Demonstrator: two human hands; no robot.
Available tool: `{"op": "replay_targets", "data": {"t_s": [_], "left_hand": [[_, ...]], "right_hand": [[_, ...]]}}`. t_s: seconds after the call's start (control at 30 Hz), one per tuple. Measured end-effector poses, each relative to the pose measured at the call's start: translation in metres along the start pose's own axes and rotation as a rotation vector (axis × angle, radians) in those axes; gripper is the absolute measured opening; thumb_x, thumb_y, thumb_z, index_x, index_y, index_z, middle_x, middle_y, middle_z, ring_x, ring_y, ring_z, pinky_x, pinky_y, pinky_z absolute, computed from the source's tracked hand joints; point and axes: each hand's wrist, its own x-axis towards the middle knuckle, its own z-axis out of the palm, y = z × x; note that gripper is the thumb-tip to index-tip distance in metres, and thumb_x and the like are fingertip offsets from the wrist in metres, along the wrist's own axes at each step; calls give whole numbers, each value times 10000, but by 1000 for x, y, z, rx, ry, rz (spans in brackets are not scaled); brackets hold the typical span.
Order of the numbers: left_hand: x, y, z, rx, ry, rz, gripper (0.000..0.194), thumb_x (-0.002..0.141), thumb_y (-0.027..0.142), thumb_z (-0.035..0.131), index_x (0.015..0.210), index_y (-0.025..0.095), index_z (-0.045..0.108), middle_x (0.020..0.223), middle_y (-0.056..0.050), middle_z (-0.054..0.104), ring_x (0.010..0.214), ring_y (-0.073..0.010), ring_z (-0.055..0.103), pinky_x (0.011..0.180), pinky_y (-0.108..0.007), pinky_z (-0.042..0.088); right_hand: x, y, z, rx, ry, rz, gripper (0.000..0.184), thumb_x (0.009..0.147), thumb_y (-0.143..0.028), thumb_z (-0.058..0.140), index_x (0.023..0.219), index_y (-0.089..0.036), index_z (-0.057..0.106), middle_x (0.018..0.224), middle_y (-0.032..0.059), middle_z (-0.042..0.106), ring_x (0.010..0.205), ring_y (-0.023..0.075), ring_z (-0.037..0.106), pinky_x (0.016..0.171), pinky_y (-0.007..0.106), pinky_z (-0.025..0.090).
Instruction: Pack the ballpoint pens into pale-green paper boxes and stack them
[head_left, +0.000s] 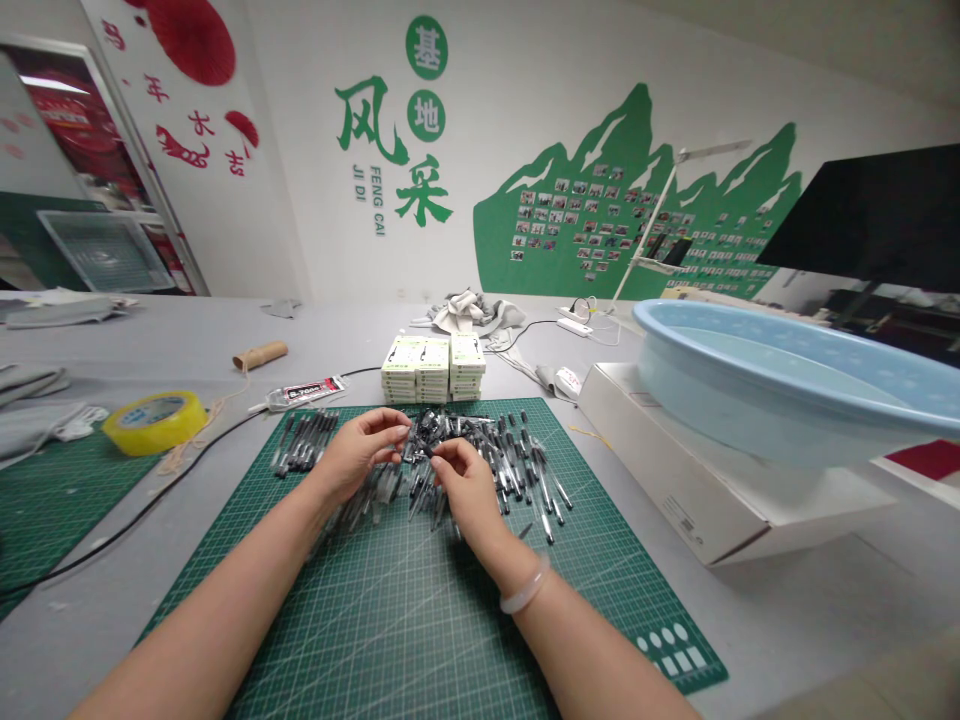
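Over the pile of pens, my right hand [468, 487] pinches a small black pen cap [428, 452] between thumb and forefinger. My left hand [365, 452] is just left of it, its fingers curled toward the thumb; what they hold, if anything, I cannot make out. Clear-barrelled pens with black ends [517, 462] lie scattered beneath and to the right of both hands. A neater row of pens [306, 440] lies left of my left hand. Small black parts [435, 425] are heaped just beyond my fingertips. All of this lies on a green cutting mat [420, 620].
Stacked small white-and-green boxes [431, 368] stand behind the mat. Yellow tape [154, 422], a glue packet [306, 393] and a wooden cylinder [259, 355] lie left. On the right, a blue basin [780, 400] rests on a white box [690, 500]. A black cable [142, 515] crosses the table.
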Motion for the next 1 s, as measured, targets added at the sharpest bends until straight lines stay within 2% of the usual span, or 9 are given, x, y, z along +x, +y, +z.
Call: {"op": "replay_targets", "data": {"t_s": [0.17,0.33,0.5,0.6,0.73,0.83,0.93,1.0], "left_hand": [[-1,2,2,78,-20,27,255,665,329,706,843,164,629,744,6,565,612,-101,513,544,-221,438],[-1,-1,0,165,-113,50,204,699,318,682,834,171,636,678,26,560,541,-88,484,518,-218,408],[-2,-4,0,144,-130,-4,198,687,298,700,828,165,658,721,5,588,564,-93,498,536,-223,416],[-3,-5,1,89,-112,-27,206,681,289,715,833,156,675,756,-13,596,594,-96,508,548,-221,423],[-5,-8,0,-5,-110,-65,218,683,288,729,854,161,681,767,-15,590,668,-122,552,566,-216,429],[-4,-10,-1,-53,-118,-89,220,688,281,735,866,164,682,777,-9,585,687,-114,547,584,-207,426],[-4,-13,0,-84,-125,-77,206,692,264,739,858,156,681,749,5,570,645,-84,507,590,-193,411],[-3,-14,0,-107,-138,-75,202,697,262,737,856,152,678,722,8,567,639,-85,507,602,-199,413]], "right_hand": [[0,3,-1,-109,16,-54,66,752,-233,594,809,-220,625,733,-7,599,659,157,522,613,269,403],[-2,2,-1,-163,19,-84,71,762,-223,584,815,-226,631,767,2,609,711,168,534,643,274,406],[-2,1,-1,-200,30,-110,130,665,-185,679,781,-222,636,785,-1,614,726,161,539,669,273,410],[-2,-1,0,-91,-2,-5,92,657,-226,693,726,-206,634,690,-8,603,632,148,538,578,260,401],[-5,-5,5,154,-180,211,191,760,-366,597,777,-178,624,580,-19,580,430,101,470,409,222,285],[-8,-7,8,258,-173,234,233,724,-367,658,857,-189,590,581,-50,568,401,68,434,391,190,261],[-9,-8,8,281,-132,247,307,619,-325,763,798,-184,557,537,-75,531,399,56,434,385,166,261],[-8,-8,7,284,-178,285,288,658,-379,732,758,-157,578,544,-46,551,416,59,464,382,161,261]]}}
